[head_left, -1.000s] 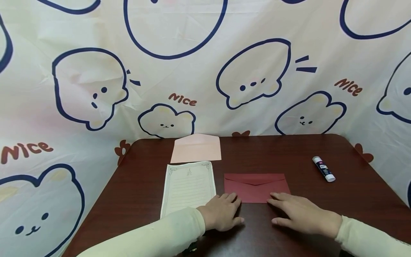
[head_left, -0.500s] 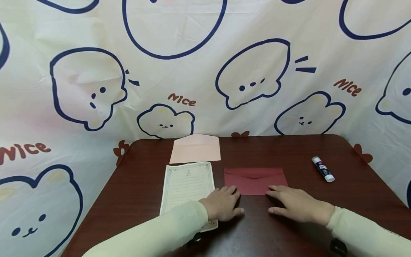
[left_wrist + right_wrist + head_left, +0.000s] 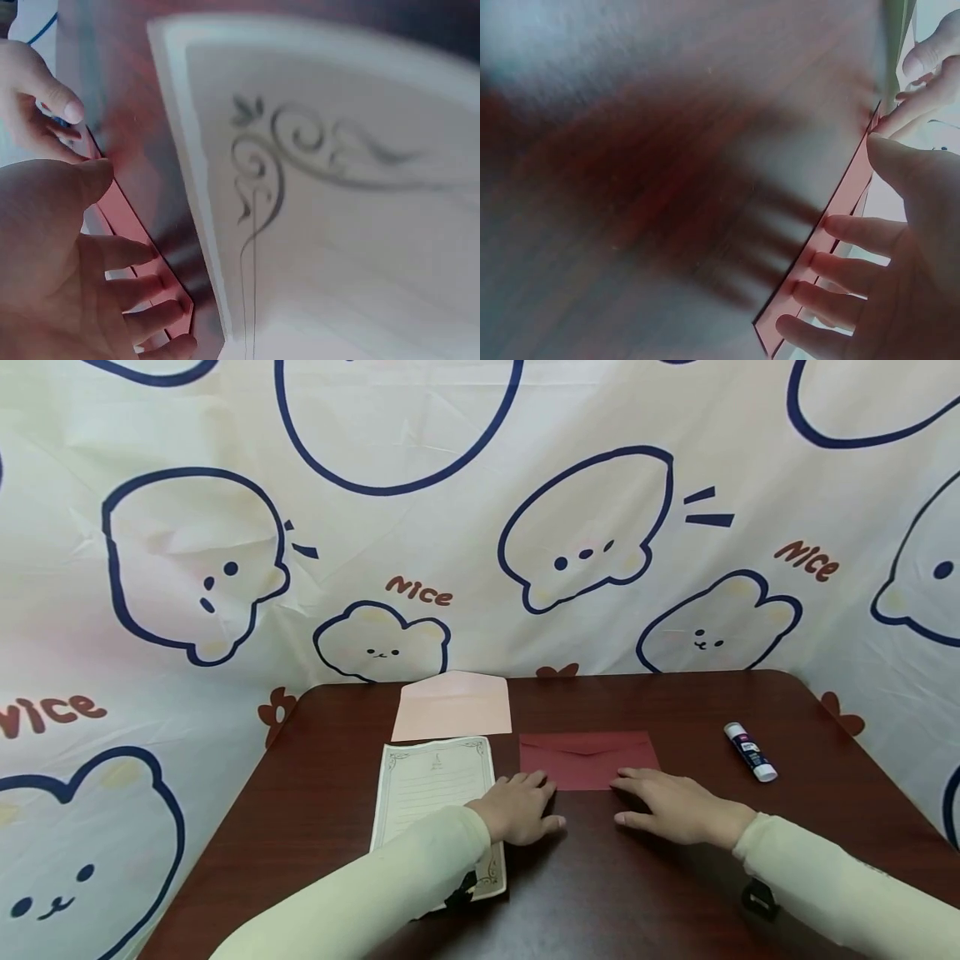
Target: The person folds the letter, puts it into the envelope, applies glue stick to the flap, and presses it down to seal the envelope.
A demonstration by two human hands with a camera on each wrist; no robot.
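A red envelope (image 3: 588, 762) lies flat on the table, its flap side up and the flap along the far edge. My left hand (image 3: 519, 807) rests its fingertips on the envelope's near left corner. On the near right corner lie the fingertips of my right hand (image 3: 667, 806). Both hands keep their fingers extended, and neither curls round the paper. In the left wrist view the red envelope (image 3: 131, 221) shows under the fingers. The right wrist view has the envelope's near edge (image 3: 841, 206) beneath the other hand's fingers.
Left of the envelope lies lined letter paper (image 3: 427, 785) with an ornate border, partly under my left sleeve. Behind it is a pale pink envelope (image 3: 453, 708) with its flap raised. A glue stick (image 3: 750, 752) lies at the right on the brown table (image 3: 637, 893).
Both hands have moved away from me across the table, and the red envelope has slid with them toward the far edge. Letter paper, pink envelope and glue stick stay put.
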